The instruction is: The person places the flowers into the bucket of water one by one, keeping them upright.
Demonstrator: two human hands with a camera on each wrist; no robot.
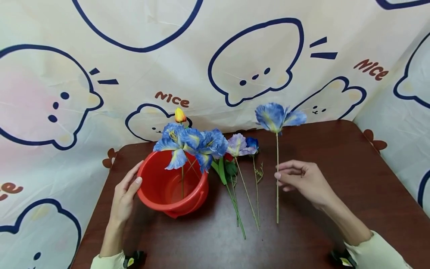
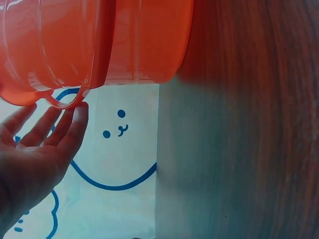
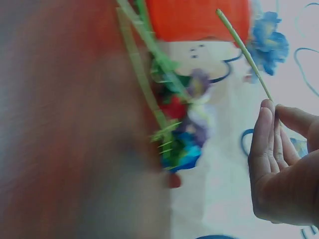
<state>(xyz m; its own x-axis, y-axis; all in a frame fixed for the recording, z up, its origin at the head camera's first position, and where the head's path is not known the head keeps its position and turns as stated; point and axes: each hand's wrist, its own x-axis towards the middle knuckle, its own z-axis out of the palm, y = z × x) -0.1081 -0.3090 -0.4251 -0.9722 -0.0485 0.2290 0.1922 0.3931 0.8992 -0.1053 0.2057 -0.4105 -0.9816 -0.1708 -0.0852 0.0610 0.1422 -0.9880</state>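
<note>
My right hand (image 1: 305,181) pinches the thin stem of a blue artificial iris (image 1: 270,116) between thumb and fingers. The flower stands upright, bloom at the top, right of the other flowers. In the right wrist view the lower end of its stem (image 3: 244,50) sticks out past the fingertips. My left hand (image 1: 124,196) rests against the left side of a red bucket (image 1: 173,206), fingertips at the rim. Blue irises (image 1: 174,140) lean in the bucket with their blooms over its far rim. A yellow-orange tulip (image 1: 180,116) shows behind them.
Right of the bucket lie a pale purple iris (image 1: 237,145), a dark blue flower (image 1: 252,144) and a red flower (image 1: 228,157), stems toward me. They are on a dark brown table (image 1: 268,246). A cartoon-printed cloth (image 1: 242,45) hangs behind the table.
</note>
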